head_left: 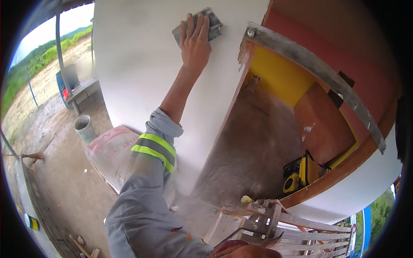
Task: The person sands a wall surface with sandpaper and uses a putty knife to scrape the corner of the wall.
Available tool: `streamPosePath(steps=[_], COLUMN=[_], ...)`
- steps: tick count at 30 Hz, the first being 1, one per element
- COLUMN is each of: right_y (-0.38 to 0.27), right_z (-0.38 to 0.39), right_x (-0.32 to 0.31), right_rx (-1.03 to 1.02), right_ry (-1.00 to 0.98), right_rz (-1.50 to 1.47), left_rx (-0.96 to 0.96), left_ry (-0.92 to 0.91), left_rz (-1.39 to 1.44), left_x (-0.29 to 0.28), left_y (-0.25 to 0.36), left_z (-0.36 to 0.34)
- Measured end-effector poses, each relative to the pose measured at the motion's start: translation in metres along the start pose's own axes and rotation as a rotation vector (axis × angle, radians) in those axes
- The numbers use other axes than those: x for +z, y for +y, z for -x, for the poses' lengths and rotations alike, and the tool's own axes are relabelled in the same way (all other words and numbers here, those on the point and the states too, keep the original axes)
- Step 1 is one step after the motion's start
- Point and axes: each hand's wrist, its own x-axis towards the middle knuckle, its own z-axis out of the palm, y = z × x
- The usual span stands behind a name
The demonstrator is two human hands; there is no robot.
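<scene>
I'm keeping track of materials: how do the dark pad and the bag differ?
The pad is dark grey; the bag is pale with pinkish markings. The pad is small; the bag looks far bulkier. The pad is high on the white wall under the left hand; the bag lies low beside that wall. Both are partly hidden.

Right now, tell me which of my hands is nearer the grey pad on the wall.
Left. Your left hand lies on the grey pad, touching it; the right hand, partly cut off at the picture's lower edge, is well below.
</scene>
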Motion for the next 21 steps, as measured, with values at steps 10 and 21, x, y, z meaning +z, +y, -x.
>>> streamPosePath(steps=[10, 21], right_y=[0.032, 0.035], right_z=[-0.013, -0.011], right_x=[0.009, 0.014], right_rx=[-0.043, -0.100], right_ry=[-0.012, 0.020], right_rz=[-0.059, 0.051], left_rx=[-0.024, -0.129], left_ry=[0.021, -0.146], left_rz=[0.072, 0.270], left_x=[0.014, 0.007], left_y=[0.001, 0.071], left_z=[0.007, 0.173])
